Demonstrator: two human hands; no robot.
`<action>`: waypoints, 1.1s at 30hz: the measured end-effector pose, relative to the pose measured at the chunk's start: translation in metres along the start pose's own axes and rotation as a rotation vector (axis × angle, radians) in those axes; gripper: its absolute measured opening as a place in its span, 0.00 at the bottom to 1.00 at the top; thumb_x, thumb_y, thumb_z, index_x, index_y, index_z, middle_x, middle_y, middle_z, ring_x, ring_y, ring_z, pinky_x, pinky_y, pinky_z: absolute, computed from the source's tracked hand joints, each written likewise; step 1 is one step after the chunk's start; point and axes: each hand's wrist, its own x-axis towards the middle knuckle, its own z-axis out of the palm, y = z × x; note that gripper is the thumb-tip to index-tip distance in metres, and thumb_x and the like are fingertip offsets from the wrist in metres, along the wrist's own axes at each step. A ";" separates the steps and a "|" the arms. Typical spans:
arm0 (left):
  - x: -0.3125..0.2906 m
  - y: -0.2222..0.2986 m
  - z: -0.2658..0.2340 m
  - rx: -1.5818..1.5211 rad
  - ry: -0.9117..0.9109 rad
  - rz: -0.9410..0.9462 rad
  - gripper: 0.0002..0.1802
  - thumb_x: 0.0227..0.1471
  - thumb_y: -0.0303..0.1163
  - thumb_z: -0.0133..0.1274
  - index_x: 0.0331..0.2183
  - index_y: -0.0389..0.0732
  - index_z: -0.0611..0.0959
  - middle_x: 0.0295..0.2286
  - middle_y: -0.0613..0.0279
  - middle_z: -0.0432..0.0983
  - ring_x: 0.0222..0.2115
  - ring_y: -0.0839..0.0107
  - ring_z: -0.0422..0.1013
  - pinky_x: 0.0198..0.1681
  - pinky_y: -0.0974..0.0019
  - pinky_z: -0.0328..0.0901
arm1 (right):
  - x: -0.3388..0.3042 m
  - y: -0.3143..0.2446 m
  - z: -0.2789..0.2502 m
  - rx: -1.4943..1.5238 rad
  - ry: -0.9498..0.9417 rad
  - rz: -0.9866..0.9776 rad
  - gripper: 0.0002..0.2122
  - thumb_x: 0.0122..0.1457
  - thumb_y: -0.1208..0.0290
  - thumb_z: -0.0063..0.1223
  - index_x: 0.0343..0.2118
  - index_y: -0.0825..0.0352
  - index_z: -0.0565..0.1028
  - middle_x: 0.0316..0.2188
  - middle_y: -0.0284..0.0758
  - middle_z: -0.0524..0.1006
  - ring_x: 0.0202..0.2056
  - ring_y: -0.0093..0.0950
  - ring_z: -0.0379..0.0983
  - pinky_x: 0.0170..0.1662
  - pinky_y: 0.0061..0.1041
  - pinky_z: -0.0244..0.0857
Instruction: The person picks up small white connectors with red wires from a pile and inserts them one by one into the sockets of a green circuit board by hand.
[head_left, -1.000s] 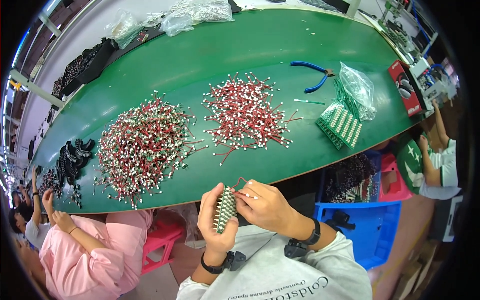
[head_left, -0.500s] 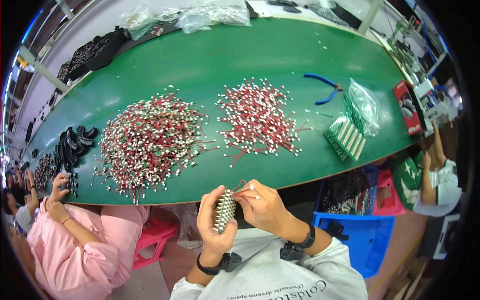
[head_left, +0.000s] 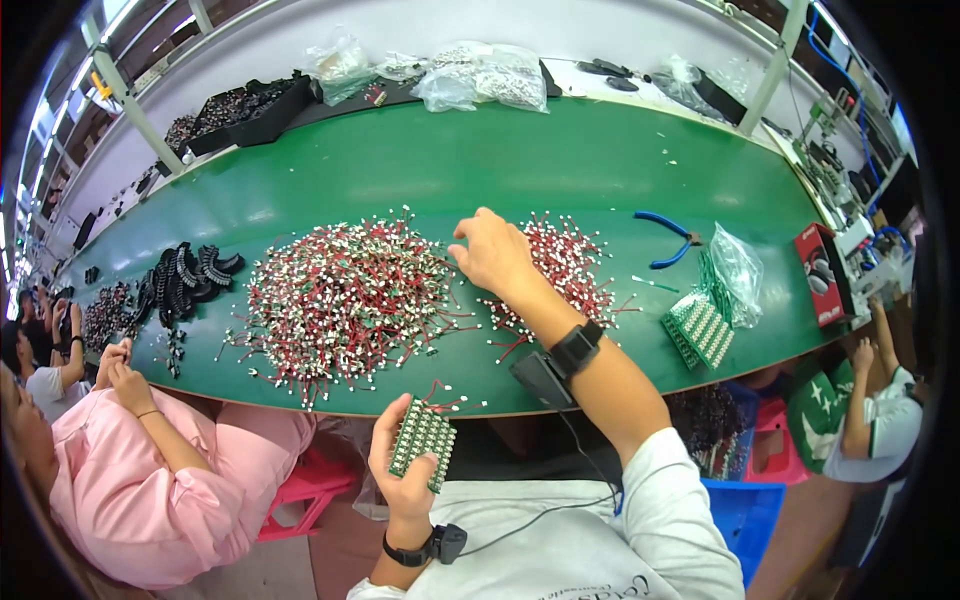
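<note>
My left hand [head_left: 400, 488] grips a green circuit board panel [head_left: 424, 440] just off the table's front edge. Rows of small pale parts cover the panel's face, and a few red wires with white connectors stick out from its far end. My right hand [head_left: 492, 252] is stretched out over the table, fingers parted, with nothing visible in them. It hovers between a large heap of red wires with white connectors [head_left: 345, 305] on the left and a smaller heap of like wires [head_left: 565, 265], partly hidden by my forearm.
Blue-handled pliers [head_left: 672, 240], a clear plastic bag [head_left: 737, 275] and stacked green panels [head_left: 698, 330] lie to the right, near a red box [head_left: 823, 275]. Black curved parts [head_left: 180, 282] lie left. A person in pink [head_left: 170, 480] sits close on my left; a blue bin [head_left: 745, 525] stands right.
My right hand has left the panel and moved forward over the table, between the two heaps. My left hand still holds the panel, now turned with its face more in view.
</note>
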 end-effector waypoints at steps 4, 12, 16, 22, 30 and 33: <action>-0.001 0.002 0.001 0.003 0.000 0.017 0.39 0.33 0.20 0.42 0.55 0.24 0.66 0.44 0.47 0.71 0.46 0.60 0.72 0.51 0.57 0.70 | -0.001 0.011 0.025 0.003 -0.013 0.078 0.06 0.52 0.68 0.58 0.27 0.65 0.79 0.32 0.43 0.75 0.35 0.46 0.75 0.40 0.43 0.70; 0.004 0.001 0.000 -0.079 0.054 -0.003 0.40 0.33 0.21 0.42 0.55 0.25 0.65 0.44 0.45 0.71 0.47 0.54 0.73 0.51 0.53 0.71 | -0.004 0.013 -0.018 0.439 0.284 -0.028 0.04 0.58 0.74 0.52 0.30 0.68 0.73 0.26 0.35 0.73 0.25 0.32 0.72 0.31 0.32 0.68; 0.006 0.000 0.006 -0.196 0.088 -0.031 0.41 0.33 0.22 0.42 0.56 0.27 0.64 0.43 0.44 0.71 0.47 0.53 0.73 0.50 0.51 0.71 | -0.043 -0.008 -0.079 1.373 0.006 0.213 0.03 0.63 0.76 0.49 0.37 0.69 0.70 0.27 0.30 0.71 0.22 0.17 0.64 0.24 0.18 0.63; 0.011 -0.007 0.019 -0.278 0.066 -0.084 0.39 0.36 0.21 0.43 0.57 0.27 0.64 0.45 0.45 0.71 0.48 0.56 0.72 0.51 0.56 0.70 | -0.120 -0.015 -0.088 1.703 -0.242 0.331 0.04 0.61 0.79 0.50 0.39 0.70 0.71 0.26 0.30 0.70 0.23 0.17 0.63 0.22 0.18 0.62; 0.012 -0.012 0.033 -0.274 0.030 -0.118 0.39 0.37 0.22 0.44 0.57 0.27 0.64 0.44 0.45 0.71 0.48 0.55 0.72 0.50 0.56 0.71 | -0.166 -0.026 -0.093 1.748 -0.346 0.248 0.07 0.66 0.74 0.49 0.39 0.74 0.70 0.26 0.34 0.72 0.23 0.20 0.69 0.26 0.21 0.69; 0.013 -0.016 0.038 -0.279 0.034 -0.125 0.40 0.37 0.22 0.44 0.57 0.28 0.63 0.44 0.45 0.71 0.48 0.54 0.72 0.50 0.56 0.72 | -0.177 -0.029 -0.097 1.780 -0.416 0.261 0.07 0.66 0.74 0.49 0.40 0.74 0.71 0.25 0.33 0.71 0.23 0.19 0.67 0.26 0.20 0.67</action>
